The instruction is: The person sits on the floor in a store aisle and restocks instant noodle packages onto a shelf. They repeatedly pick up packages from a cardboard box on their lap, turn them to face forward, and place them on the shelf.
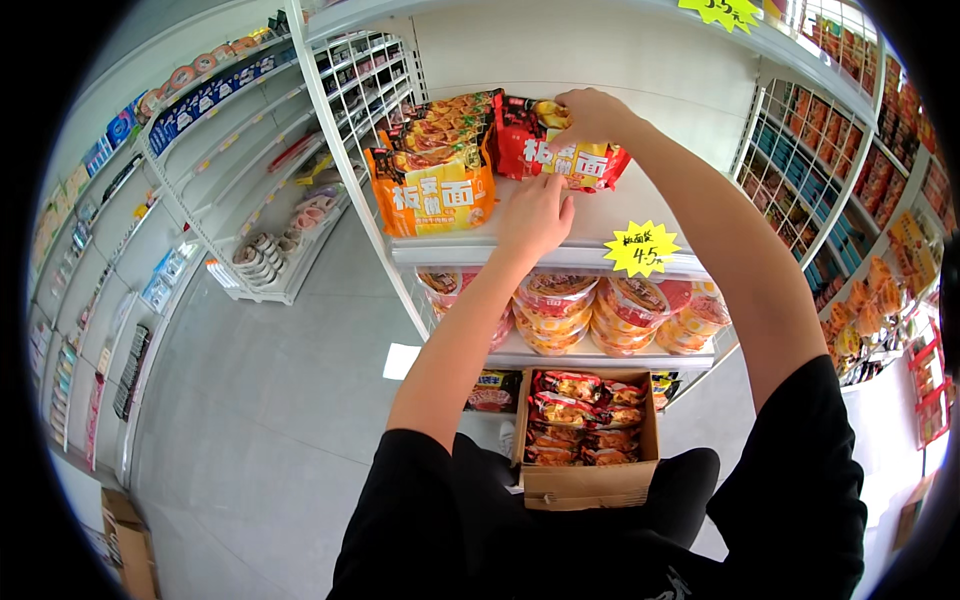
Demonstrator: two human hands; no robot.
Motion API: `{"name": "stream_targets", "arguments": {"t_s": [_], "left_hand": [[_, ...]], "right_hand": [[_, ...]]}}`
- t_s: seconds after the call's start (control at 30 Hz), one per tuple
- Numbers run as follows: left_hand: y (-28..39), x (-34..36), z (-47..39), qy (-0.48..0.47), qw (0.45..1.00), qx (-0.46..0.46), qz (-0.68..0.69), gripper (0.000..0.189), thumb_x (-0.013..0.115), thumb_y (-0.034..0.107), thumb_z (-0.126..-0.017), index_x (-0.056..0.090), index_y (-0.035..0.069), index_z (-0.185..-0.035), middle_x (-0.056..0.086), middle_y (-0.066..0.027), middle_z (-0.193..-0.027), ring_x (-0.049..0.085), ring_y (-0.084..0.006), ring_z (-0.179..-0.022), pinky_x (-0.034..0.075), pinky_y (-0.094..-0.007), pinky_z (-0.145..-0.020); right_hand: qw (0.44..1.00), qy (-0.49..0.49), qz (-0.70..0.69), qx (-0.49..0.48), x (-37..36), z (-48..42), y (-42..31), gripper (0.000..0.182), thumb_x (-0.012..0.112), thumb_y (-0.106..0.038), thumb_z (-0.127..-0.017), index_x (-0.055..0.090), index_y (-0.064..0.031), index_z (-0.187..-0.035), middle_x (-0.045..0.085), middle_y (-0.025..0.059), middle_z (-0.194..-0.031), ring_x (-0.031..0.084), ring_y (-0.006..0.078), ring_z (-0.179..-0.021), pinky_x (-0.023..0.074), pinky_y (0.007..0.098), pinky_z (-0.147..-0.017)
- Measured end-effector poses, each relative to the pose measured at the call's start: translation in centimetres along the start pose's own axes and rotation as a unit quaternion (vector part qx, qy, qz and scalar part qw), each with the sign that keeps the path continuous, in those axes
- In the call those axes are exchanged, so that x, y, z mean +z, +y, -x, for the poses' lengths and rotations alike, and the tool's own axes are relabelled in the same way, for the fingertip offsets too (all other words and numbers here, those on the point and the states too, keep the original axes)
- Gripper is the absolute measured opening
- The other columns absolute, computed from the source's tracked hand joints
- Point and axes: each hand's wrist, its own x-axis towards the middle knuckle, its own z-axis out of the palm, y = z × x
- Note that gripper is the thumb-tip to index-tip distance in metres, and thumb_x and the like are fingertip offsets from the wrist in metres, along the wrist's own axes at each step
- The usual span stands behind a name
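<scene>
On the shelf board (645,214) stands a red bag of instant noodles (517,142), leaning slightly back. My right hand (596,118) holds its upper right side, thumb in front and fingers over the top edge. At the bag's lower front edge are the fingers of my left hand (538,214); whether they pinch it is hidden. Left of this bag is a row of orange noodle bags (435,191), packed one behind another. Below, between my knees, an open cardboard box (585,484) contains several red noodle packs (566,411) in two columns.
A yellow star-shaped price tag (643,248) hangs on the shelf's front edge. Stacked noodle bowls (555,311) fill the shelf beneath. White wire side panels (799,176) bound the rack. Stocked shelving (225,142) stands left across the grey floor (247,420); another carton (131,544) is lower left.
</scene>
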Motion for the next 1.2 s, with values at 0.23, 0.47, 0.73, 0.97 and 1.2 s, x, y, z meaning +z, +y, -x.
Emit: {"name": "stream_targets", "arguments": {"t_s": [0.23,0.47,0.73,0.97,1.2], "left_hand": [[-0.4,0.6,-0.1,-0.014,0.999,-0.035,-0.031,0.030,0.057,0.023,-0.084,0.051,0.007,-0.109,0.061,-0.0105,-0.101,0.060,-0.0298,-0.094,0.048,-0.0433,-0.078],[-0.8,1.4,-0.2,0.035,0.995,0.029,-0.086,0.040,0.058,0.024,-0.082,0.049,0.006,-0.117,0.054,-0.0135,-0.110,0.055,-0.0314,-0.103,0.047,-0.0444,-0.083],[-0.3,0.8,-0.1,0.036,0.997,0.000,-0.065,0.040,0.058,0.023,-0.081,0.050,0.004,-0.115,0.050,-0.0133,-0.110,0.052,-0.0315,-0.105,0.051,-0.0441,-0.079],[0.0,0.6,-0.5,0.002,0.997,-0.021,-0.078,0.043,0.056,0.024,-0.082,0.047,0.002,-0.118,0.048,-0.0155,-0.115,0.050,-0.0333,-0.111,0.050,-0.0437,-0.084],[-0.8,1.1,-0.2,0.049,0.996,-0.008,-0.074,0.038,0.055,0.025,-0.082,0.052,0.000,-0.111,0.052,-0.0187,-0.115,0.050,-0.0363,-0.110,0.049,-0.0463,-0.086]], "right_hand": [[0.997,-0.070,0.013,-0.007,3.5,-1.1,-1.7,0.074,0.079,-0.052,-0.058,0.061,-0.0054,-0.112,0.066,0.0133,-0.100,0.062,0.0295,-0.098,0.0507,0.0426,-0.079],[0.977,0.159,0.111,-0.091,5.7,0.5,-1.0,0.080,0.078,-0.045,-0.065,0.044,-0.0166,-0.132,0.057,0.0087,-0.121,0.054,0.0289,-0.112,0.0462,0.0424,-0.091],[0.962,0.201,0.152,-0.108,9.1,0.6,-0.3,0.057,0.049,-0.047,-0.091,0.036,-0.0201,-0.141,0.043,0.0095,-0.140,0.041,0.0304,-0.128,0.0368,0.0462,-0.103],[0.957,0.192,0.185,-0.119,9.9,-0.5,0.4,0.056,0.048,-0.045,-0.093,0.034,-0.0224,-0.142,0.042,0.0066,-0.141,0.038,0.0283,-0.130,0.0368,0.0485,-0.101],[0.941,0.323,0.089,-0.045,5.8,4.6,-4.0,0.049,0.060,-0.018,-0.084,0.046,-0.0113,-0.131,0.048,0.0168,-0.133,0.046,0.0318,-0.122,0.0385,0.0448,-0.100]]}}
